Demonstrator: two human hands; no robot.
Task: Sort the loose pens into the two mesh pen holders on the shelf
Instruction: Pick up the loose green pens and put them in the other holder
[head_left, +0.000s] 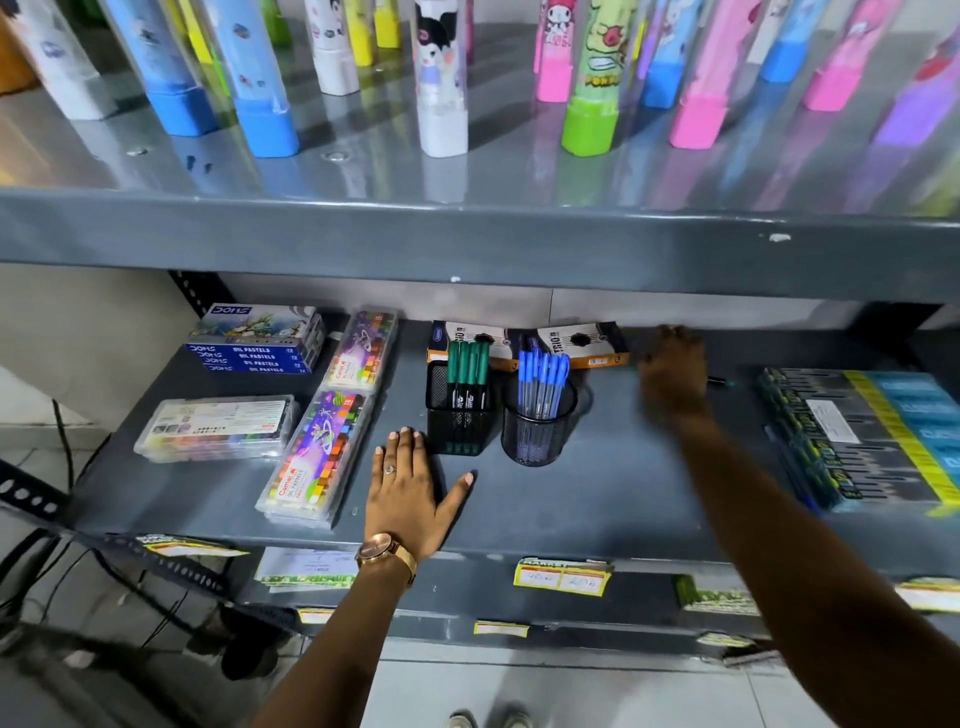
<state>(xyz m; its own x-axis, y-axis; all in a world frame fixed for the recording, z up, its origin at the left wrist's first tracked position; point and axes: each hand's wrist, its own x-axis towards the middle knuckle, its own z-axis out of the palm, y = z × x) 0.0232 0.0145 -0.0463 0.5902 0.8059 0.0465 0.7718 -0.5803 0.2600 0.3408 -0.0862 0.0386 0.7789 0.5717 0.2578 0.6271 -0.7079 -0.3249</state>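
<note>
On the lower grey shelf (597, 499) stand two black mesh holders. The square holder (460, 431) carries several green-capped pens (467, 364). The round holder (537, 441) to its right carries several blue-capped pens (543, 374). My left hand (410, 493) lies flat and open on the shelf, just left of the square holder. My right hand (675, 374) is blurred at the back right of the shelf, over a dark pen (719, 382) whose end sticks out to its right. Whether the fingers grip it is unclear. A blue pen (792, 473) seems to lie along the dark pack's left edge.
Two orange-and-black boxes (576, 343) lie behind the holders. Crayon and oil pastel packs (311, 457) fill the shelf's left side. A dark pack with a yellow stripe (872, 436) sits at the right. The upper shelf's edge (467, 244) overhangs, with colourful tubes on it.
</note>
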